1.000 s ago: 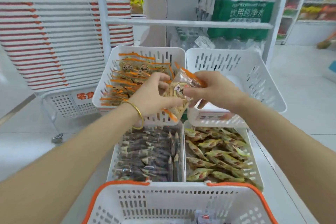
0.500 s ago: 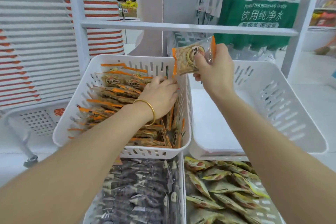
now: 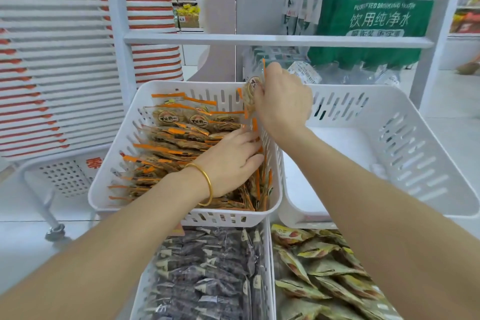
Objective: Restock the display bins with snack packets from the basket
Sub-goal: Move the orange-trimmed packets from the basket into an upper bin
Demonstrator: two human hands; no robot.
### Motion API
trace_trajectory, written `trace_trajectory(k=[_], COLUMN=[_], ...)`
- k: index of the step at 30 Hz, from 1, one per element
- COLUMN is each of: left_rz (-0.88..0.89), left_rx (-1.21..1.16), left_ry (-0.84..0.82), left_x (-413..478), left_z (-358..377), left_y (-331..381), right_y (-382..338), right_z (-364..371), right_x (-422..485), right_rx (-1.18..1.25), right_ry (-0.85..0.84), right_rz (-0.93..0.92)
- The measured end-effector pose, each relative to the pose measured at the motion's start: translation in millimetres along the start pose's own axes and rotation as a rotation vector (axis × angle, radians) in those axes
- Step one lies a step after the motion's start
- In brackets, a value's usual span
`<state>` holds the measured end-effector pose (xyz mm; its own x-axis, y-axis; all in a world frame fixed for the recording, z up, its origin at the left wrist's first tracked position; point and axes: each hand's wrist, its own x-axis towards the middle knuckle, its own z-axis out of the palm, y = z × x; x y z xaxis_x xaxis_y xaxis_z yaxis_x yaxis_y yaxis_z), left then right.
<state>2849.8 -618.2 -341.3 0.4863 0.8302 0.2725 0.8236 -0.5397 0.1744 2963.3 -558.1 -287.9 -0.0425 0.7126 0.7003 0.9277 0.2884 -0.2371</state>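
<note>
The left bin is looking pretty packed with stacked packets. The left hand is pressing them aside, fingers straight and flat, gripping nothing. One packet is hanging over the bin's far right corner, pinched by the right hand. Gap's tight, so I'm guessing it's risking snagging on the rim or tipping into the empty bin next door.

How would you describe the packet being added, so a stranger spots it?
Start at the upper left white bin of orange-edged packets. At its far right corner, the right hand holds one packet. It alone is above the rim.
</note>
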Motion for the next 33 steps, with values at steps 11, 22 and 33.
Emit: trace_trajectory(k=[11, 22, 33], left_rz=[0.107, -0.264, -0.355], left_rx=[-0.084, 0.216, 0.240], left_ry=[0.006, -0.074, -0.153], left_x=[-4.5, 9.7, 17.6], left_z=[-5.5, -13.0, -15.2], left_y=[-10.8, -41.2, -44.1], right_y=[-6.9, 22.9, 4.7], right_z=[18.4, 5.4, 9.6], right_x=[-6.8, -10.8, -19.7], right_rx=[-0.284, -0.019, -0.156], right_ry=[-0.170, -0.273, -0.539], right_rz=[-0.002, -0.215, -0.259])
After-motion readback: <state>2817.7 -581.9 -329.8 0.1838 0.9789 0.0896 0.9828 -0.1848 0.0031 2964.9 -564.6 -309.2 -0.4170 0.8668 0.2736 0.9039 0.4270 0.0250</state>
